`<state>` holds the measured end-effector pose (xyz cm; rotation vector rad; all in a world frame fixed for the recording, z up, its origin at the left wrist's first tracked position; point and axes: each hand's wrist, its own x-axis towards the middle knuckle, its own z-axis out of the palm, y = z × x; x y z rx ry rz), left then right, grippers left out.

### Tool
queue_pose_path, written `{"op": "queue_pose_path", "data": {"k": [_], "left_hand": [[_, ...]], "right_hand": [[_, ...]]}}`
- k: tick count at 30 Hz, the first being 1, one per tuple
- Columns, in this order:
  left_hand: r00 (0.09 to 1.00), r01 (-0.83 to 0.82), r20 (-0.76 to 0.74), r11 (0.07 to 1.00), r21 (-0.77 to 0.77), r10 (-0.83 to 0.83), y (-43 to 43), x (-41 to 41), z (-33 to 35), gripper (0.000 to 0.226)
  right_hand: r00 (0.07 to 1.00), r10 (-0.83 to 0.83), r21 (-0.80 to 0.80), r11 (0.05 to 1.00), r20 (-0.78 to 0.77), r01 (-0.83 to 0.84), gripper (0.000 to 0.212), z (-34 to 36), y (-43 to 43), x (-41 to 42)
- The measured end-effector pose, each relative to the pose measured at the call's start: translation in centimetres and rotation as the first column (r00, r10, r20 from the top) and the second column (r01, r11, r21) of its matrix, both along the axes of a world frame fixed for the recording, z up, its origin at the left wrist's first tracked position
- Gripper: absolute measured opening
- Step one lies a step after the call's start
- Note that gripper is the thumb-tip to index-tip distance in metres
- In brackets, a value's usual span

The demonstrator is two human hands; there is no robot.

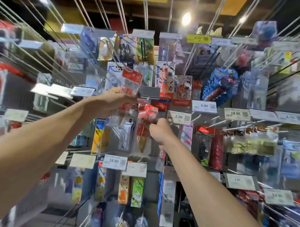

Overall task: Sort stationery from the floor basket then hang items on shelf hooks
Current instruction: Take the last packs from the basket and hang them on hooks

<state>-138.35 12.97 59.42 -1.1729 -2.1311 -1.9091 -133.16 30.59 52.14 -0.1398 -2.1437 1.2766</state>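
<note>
Nearest, two bare forearms are stretched up and forward. The right hand (159, 130) is seen from the back. Its grip is closed, with curled fingers pinching the edge of a clear packet (142, 135) with a red top. Whether that packet is already threaded on a hook cannot be told through the blur.

Slightly higher and to the left, the left hand (115, 100) is raised. Its grip is closed round a bunch (132, 78) of similar red-topped packets, held tilted, with the fingertips just beside a grey tag plate (149, 92).

Behind the hands, price tags are clipped to the hook ends. One reading 2.50 (179, 117) is just right of the right hand, and one reading 4.90 (204, 106) is above and right of it. One reading 18.90 (114, 161) is below the packet.

Wire hooks (218, 121) are seen jutting out from the shelf (151, 188) on every side, hung with stationery packs that are blurred toward the edges. Farthest off, a ceiling lamp (186, 18) is lit.
</note>
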Motion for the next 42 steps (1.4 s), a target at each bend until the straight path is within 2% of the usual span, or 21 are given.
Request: {"op": "queue_pose_path", "data": {"k": [6, 11, 15, 21, 24, 26, 31, 34, 38, 39, 41, 42], "left_hand": [[0.999, 0.052, -0.011, 0.998, 0.032, -0.051, 1.0, -0.2, 0.0, 0.012], [0.998, 0.063, -0.017, 0.997, 0.043, -0.063, 0.9, -0.3, -0.3, 0.012], [0.998, 0.063, -0.007, 0.997, 0.054, -0.063, 0.7, -0.4, -0.4, 0.015], [0.999, 0.045, -0.024, 0.999, 0.019, -0.045, 0.2, -0.1, -0.3, 0.010], [0.997, 0.060, -0.039, 0.998, 0.006, -0.060, 0.4, 0.1, -0.4, 0.011], [0.998, 0.050, -0.043, 0.999, 0.010, -0.050, 0.4, 0.1, -0.5, 0.013], [0.998, 0.036, -0.049, 0.999, -0.003, -0.036, 0.3, -0.4, -0.8, 0.015], [0.997, 0.034, -0.063, 0.999, 0.000, -0.034, 0.6, -0.8, -1.0, 0.016], [0.993, 0.041, -0.112, 0.999, 0.021, -0.039, 0.7, -1.9, -1.5, 0.018], [0.990, 0.053, -0.132, 0.998, 0.021, -0.050, 0.7, -2.1, -1.8, 0.015], [0.983, 0.074, -0.169, 0.997, 0.020, -0.070, 0.8, -2.3, -2.2, 0.014], [0.981, 0.072, -0.181, 0.997, 0.019, -0.067, 0.9, -2.3, -2.3, 0.013]], "right_hand": [[0.997, -0.064, -0.005, 0.998, 0.038, 0.065, 0.022, -0.4, 0.3, -1.6], [0.996, -0.082, 0.056, 0.995, 0.044, 0.080, 0.017, -0.5, 0.4, -1.9], [0.998, -0.032, 0.009, 0.999, 0.050, 0.031, 0.026, -0.5, 0.1, -2.5], [0.995, 0.000, -0.073, 0.997, -0.103, -0.008, 0.017, -1.1, -0.1, -1.9], [0.998, -0.013, -0.040, 0.999, -0.057, 0.011, 0.011, -1.5, -0.1, -2.1], [0.998, -0.008, -0.046, 0.999, -0.058, 0.006, 0.017, -1.5, 0.0, -2.1], [0.997, -0.003, -0.114, 0.993, -0.072, -0.005, 0.025, -1.4, -0.3, -1.2], [0.999, 0.020, -0.244, 0.969, -0.043, -0.030, 0.023, -1.4, -0.3, -1.8], [0.999, -0.039, -0.264, 0.964, -0.029, 0.030, 0.036, -0.9, -0.5, -2.9], [0.997, -0.080, -0.295, 0.953, -0.009, 0.074, 0.037, -0.8, -0.7, -3.0], [0.988, -0.148, -0.454, 0.884, -0.044, 0.112, 0.040, -1.3, -0.8, -3.2], [0.989, -0.140, -0.437, 0.894, -0.049, 0.104, 0.041, -1.8, -0.9, -3.0]]}}
